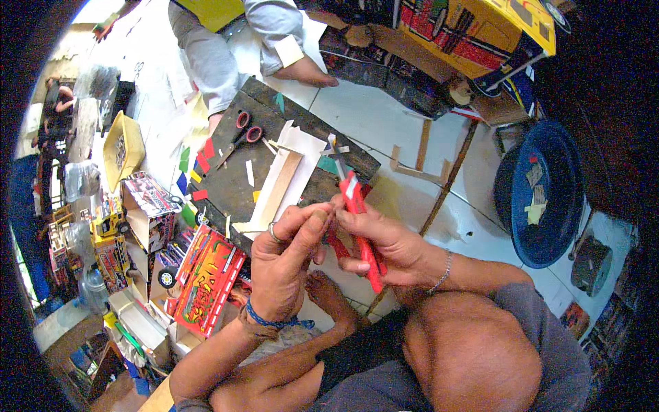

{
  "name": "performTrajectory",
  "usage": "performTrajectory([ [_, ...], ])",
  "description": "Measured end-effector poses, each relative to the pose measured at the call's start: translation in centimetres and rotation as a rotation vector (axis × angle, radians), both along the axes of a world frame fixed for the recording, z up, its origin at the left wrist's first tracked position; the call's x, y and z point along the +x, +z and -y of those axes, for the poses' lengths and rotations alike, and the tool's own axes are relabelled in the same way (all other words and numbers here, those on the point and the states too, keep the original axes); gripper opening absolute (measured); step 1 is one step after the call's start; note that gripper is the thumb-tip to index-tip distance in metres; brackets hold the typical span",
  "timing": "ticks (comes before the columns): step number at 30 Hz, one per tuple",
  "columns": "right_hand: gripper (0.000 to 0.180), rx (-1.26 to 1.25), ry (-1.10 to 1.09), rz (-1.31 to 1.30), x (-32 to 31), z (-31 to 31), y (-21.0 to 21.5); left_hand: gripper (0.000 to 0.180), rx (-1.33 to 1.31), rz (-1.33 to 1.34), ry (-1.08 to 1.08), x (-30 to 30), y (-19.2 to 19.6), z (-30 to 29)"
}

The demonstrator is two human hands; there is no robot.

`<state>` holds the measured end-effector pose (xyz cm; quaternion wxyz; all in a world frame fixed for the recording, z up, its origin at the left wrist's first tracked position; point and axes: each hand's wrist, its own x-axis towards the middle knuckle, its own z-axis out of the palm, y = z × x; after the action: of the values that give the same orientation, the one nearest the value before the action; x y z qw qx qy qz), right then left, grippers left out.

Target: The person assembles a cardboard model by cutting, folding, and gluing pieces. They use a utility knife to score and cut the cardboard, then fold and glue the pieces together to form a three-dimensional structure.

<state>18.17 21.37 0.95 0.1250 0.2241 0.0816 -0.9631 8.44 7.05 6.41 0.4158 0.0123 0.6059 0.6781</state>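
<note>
My right hand (384,237) is wrapped round a red-handled tool (355,199) with a narrow grey metal tip pointing away from me. A second red part shows below its fingers. My left hand (285,240) pinches at the fingertips, close against my right thumb; whatever is between them is too small to make out. Just beyond the hands, a dark wooden board (309,117) lies on the floor. On it rest a long cardboard strip (280,189), a white paper piece (295,141) and scissors (240,137) with dark red handles, blades partly spread.
Coloured scraps (203,161) litter the board's left side. A red decorated panel (209,278) and toy trucks (110,254) stand at left, near a yellow basin (123,151). A blue tub (549,196) is at right. Another person's foot (309,71) and a large yellow toy truck (473,34) lie beyond.
</note>
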Motion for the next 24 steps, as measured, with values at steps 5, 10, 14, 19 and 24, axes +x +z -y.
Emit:
performTrajectory([
  [5, 0.032, 0.258, -0.114, 0.1, -0.1, -3.3, 0.5, 0.007, 0.046, -0.129, 0.109, -2.1, 0.6, 1.0],
  [10, 0.028, 0.837, -0.036, 0.135, 0.8, -4.8, -0.1, 0.01, -0.065, -0.412, 0.14, -6.3, 1.8, 3.1],
  [14, 0.039, 1.086, 0.172, 0.111, 0.9, -5.9, 0.1, 0.029, -0.149, -0.558, -0.071, -8.6, 1.8, 3.2],
  [19, 0.042, 1.756, 0.37, -0.029, -0.2, -5.9, -0.3, 0.039, -0.546, -1.44, -0.625, -8.9, 0.0, 2.2],
  [24, 0.055, 2.055, 0.41, -0.237, -1.4, -4.3, -1.3, 0.047, -0.727, -1.619, -0.738, -6.7, -3.4, 1.1],
])
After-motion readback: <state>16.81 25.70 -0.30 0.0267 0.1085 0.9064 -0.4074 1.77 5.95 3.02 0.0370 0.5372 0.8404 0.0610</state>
